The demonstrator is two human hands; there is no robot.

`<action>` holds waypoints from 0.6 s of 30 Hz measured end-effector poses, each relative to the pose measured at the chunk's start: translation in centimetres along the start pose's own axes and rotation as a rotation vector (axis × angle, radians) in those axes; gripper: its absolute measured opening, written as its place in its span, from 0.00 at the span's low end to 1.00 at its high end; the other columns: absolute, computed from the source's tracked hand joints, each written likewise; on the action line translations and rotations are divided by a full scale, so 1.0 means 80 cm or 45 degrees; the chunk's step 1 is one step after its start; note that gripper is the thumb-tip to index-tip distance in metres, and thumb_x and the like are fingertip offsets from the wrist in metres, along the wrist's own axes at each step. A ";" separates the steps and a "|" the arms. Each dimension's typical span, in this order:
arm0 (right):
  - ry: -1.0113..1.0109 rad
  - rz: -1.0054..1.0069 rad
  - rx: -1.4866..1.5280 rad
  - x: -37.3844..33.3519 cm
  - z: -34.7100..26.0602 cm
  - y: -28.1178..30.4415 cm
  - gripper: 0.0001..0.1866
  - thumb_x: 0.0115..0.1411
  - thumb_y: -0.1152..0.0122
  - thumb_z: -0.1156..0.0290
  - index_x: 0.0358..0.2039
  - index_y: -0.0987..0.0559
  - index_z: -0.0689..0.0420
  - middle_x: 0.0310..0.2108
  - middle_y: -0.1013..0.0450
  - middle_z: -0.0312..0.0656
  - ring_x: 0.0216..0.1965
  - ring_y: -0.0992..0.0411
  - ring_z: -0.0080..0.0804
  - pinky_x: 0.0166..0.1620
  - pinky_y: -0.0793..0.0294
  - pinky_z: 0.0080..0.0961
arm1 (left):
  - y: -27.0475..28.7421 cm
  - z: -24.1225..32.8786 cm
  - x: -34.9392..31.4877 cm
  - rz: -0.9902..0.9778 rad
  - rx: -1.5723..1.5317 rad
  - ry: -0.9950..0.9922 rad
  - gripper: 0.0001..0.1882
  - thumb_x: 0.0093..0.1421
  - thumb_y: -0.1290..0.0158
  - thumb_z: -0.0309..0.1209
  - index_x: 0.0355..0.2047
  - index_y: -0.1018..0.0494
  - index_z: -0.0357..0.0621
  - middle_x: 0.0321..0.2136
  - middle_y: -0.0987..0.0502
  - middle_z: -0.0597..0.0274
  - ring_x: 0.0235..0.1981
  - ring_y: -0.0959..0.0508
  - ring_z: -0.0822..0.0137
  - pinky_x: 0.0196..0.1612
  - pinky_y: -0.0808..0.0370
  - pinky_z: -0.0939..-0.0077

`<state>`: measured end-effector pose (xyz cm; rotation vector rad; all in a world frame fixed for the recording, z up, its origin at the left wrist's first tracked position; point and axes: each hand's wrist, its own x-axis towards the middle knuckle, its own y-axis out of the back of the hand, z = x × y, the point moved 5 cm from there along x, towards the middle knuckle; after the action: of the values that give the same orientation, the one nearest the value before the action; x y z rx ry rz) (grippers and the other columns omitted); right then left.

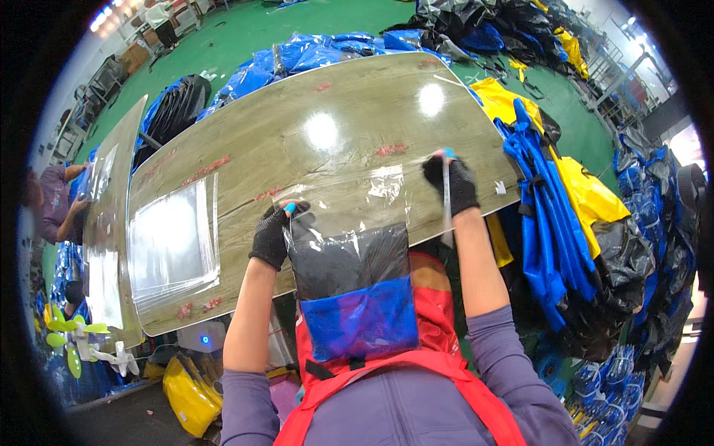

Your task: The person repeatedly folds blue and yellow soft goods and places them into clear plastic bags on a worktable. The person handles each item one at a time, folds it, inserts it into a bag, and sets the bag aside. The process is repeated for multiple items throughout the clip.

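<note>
Left grip (277, 232) pinches clear bag (357, 260), right grip (452, 178) thin strip (447, 197), at wood-patterned table (260, 137); green floor (223, 37) beyond

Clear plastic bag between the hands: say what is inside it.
The clear bag holds a flat folded bundle, black above and blue below; its inner folds and underside are hidden.

Readable text or numbers: none. Red marks (390, 150), several, on wood-patterned table (253, 134); too small and blurred to read.
</note>
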<state>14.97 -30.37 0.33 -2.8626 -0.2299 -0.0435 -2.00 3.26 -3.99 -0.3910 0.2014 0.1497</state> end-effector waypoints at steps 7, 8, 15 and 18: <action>0.850 -0.584 -0.993 -0.021 -0.070 -0.147 0.19 0.49 0.45 0.80 0.43 0.22 0.55 0.42 0.24 0.46 0.44 0.26 0.43 0.49 0.29 0.34 | -0.008 0.013 -0.001 0.093 -0.139 -0.064 0.18 0.65 0.52 0.35 0.48 0.28 0.33 0.40 0.22 0.50 0.40 0.20 0.58 0.44 0.22 0.65; 0.875 -0.846 -1.039 -0.038 -0.049 -0.190 0.17 0.50 0.46 0.77 0.42 0.21 0.55 0.41 0.25 0.47 0.42 0.26 0.45 0.47 0.28 0.36 | -0.013 0.015 -0.004 0.097 -0.176 -0.045 0.18 0.66 0.53 0.35 0.48 0.28 0.32 0.40 0.22 0.51 0.40 0.20 0.59 0.45 0.22 0.66; 0.787 -1.238 -1.496 -0.043 -0.018 -0.307 0.10 0.53 0.43 0.63 0.27 0.19 0.56 0.29 0.25 0.50 0.34 0.25 0.48 0.37 0.24 0.41 | -0.020 0.050 -0.016 0.085 0.384 -0.179 0.16 0.65 0.51 0.29 0.51 0.28 0.33 0.41 0.21 0.54 0.43 0.21 0.65 0.48 0.25 0.71; 0.857 -1.407 -1.562 -0.039 -0.036 -0.305 0.11 0.51 0.42 0.62 0.27 0.19 0.56 0.28 0.25 0.50 0.32 0.24 0.48 0.36 0.24 0.41 | -0.024 0.060 -0.017 -0.003 0.699 -0.283 0.17 0.66 0.53 0.29 0.52 0.29 0.33 0.41 0.20 0.54 0.43 0.22 0.69 0.48 0.26 0.76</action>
<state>7.97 -8.38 9.33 -2.8947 -2.1327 -1.8127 -2.20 3.29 1.38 0.1723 0.0178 0.1283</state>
